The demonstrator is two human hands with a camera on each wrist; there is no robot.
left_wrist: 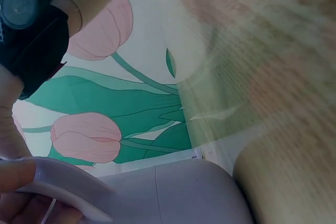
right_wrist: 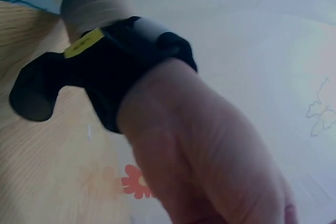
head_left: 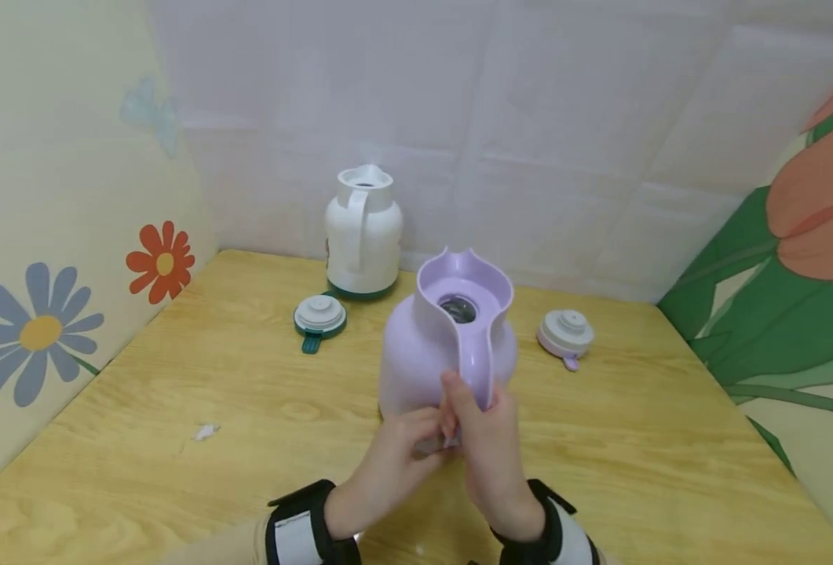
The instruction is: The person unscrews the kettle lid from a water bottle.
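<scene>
A lilac thermos jug (head_left: 423,345) without a lid faces away from me, its round mouth and spout showing in the head view. My right hand (head_left: 490,447) grips its handle (head_left: 474,357), thumb along the top. My left hand (head_left: 402,443) holds the jug low by the handle, its curled fingers against the right ones. A small greyish patch shows beneath the left fingers. In the left wrist view the jug's body (left_wrist: 199,192) appears sideways, with fingers wrapped around the handle. The right wrist view shows a forearm and hand (right_wrist: 210,145), fingertips cut off.
Behind stands a white jug (head_left: 363,235) with a green base, also lidless. A green-and-white lid (head_left: 320,315) lies in front of it. Right of the lilac jug is a white-and-lilac lid (head_left: 565,333). A white scrap (head_left: 206,431) lies on the wooden table (head_left: 261,439); flowered panels flank it.
</scene>
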